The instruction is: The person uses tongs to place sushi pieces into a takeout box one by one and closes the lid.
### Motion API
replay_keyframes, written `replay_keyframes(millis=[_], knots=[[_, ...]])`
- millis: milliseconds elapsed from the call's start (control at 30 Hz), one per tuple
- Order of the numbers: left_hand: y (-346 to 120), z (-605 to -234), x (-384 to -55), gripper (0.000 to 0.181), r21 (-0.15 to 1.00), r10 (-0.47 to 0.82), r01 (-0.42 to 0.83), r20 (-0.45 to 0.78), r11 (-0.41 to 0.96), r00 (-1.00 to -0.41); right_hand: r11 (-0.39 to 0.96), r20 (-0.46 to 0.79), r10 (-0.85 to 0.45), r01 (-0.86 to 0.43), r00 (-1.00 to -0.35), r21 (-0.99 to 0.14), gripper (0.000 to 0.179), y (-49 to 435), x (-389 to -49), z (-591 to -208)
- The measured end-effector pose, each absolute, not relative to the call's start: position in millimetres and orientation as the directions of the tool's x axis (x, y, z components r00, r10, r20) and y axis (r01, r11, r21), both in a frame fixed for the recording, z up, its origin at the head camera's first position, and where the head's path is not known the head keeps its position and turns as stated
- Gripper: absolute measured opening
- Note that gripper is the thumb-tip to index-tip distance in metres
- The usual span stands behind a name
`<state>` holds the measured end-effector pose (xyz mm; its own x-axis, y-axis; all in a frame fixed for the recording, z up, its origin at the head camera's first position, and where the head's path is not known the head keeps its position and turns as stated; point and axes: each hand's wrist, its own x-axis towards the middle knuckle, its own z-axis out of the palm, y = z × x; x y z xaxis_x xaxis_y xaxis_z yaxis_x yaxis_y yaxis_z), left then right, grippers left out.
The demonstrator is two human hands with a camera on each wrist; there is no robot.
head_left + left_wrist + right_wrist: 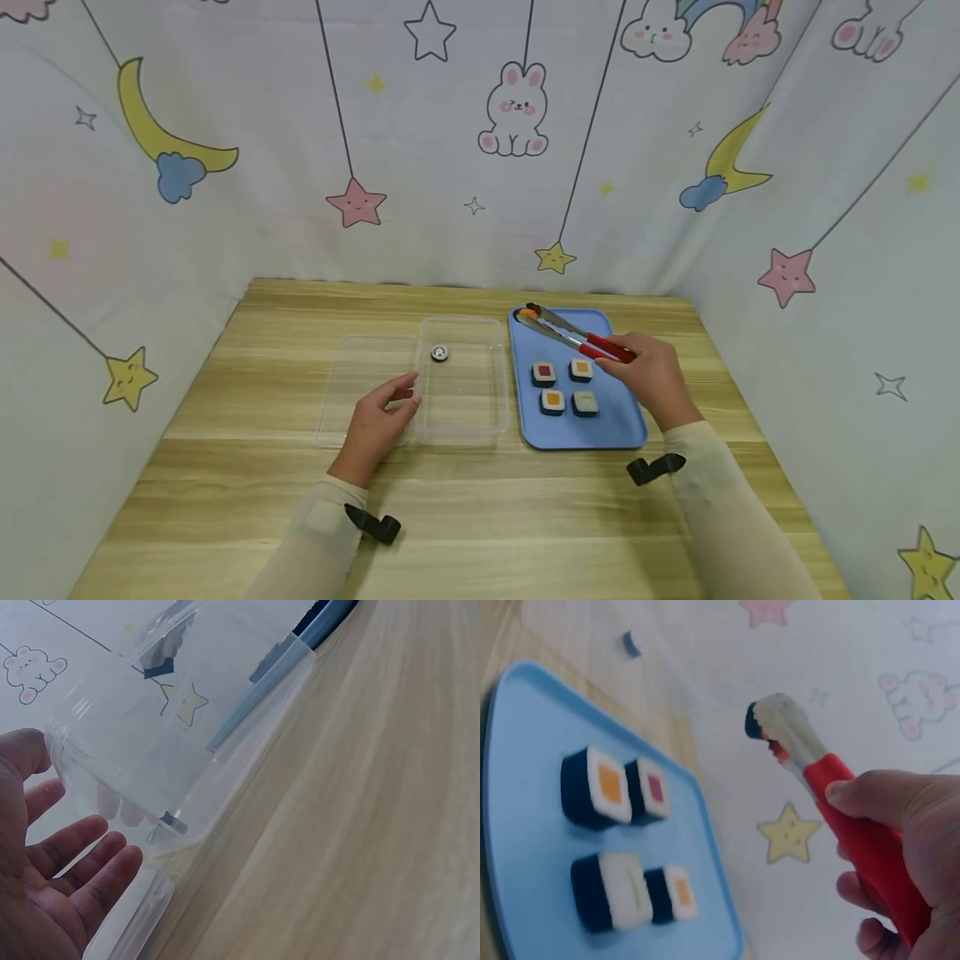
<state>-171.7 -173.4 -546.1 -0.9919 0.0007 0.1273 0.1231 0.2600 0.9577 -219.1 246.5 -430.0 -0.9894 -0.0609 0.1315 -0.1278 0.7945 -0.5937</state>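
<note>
My right hand (654, 373) grips red-handled metal tongs (600, 345). A sushi piece (528, 313) with a dark wrap and orange topping is pinched in the tongs' tips, over the tray's far left corner in the head view. On the blue tray (585, 435) sit several square sushi rolls, one with a dark red centre (543, 372). My left hand (378, 421) has loosely bent fingers right at the left wall of a clear plastic box (465, 417). One small round sushi roll (439, 353) lies inside the box, near its far left corner.
A clear flat lid (360, 367) lies on the wooden table (480, 517) left of the box, partly under my left hand. The tray stands close to the box's right side. A patterned white curtain (450, 242) rises behind the table's far edge.
</note>
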Motion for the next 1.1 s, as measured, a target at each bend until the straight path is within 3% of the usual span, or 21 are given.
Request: replay_keyframes(millis=[233, 500, 833, 1100], knots=[[-173.0, -545.2, -172.5, 0.044, 0.959, -0.005, 0.119, 0.125, 0.255, -0.992, 0.787, 0.153, -0.192, -0.245, -0.969, -0.566, 0.038, 211.0, -222.4, -424.6], [-173.6, -546.7, -173.6, 0.043, 0.957, -0.007, 0.126, 0.132, 0.261, -0.991, 0.827, 0.132, -0.33, -0.354, -0.935, -0.437, 0.038, 176.8, -233.6, -434.6], [-172.4, -544.7, -174.0, 0.044, 0.957, 0.003, 0.116, 0.12, 0.266, -0.993, 0.858, 0.104, -0.409, -0.421, -0.906, -0.293, 0.033, 151.2, -242.0, -431.3], [-173.3, -542.8, -172.5, 0.044, 0.963, -0.002, 0.112, 0.116, 0.244, -0.993, 0.878, 0.016, -0.421, -0.412, -0.907, -0.245, 0.015, 128.9, -254.8, -416.3]])
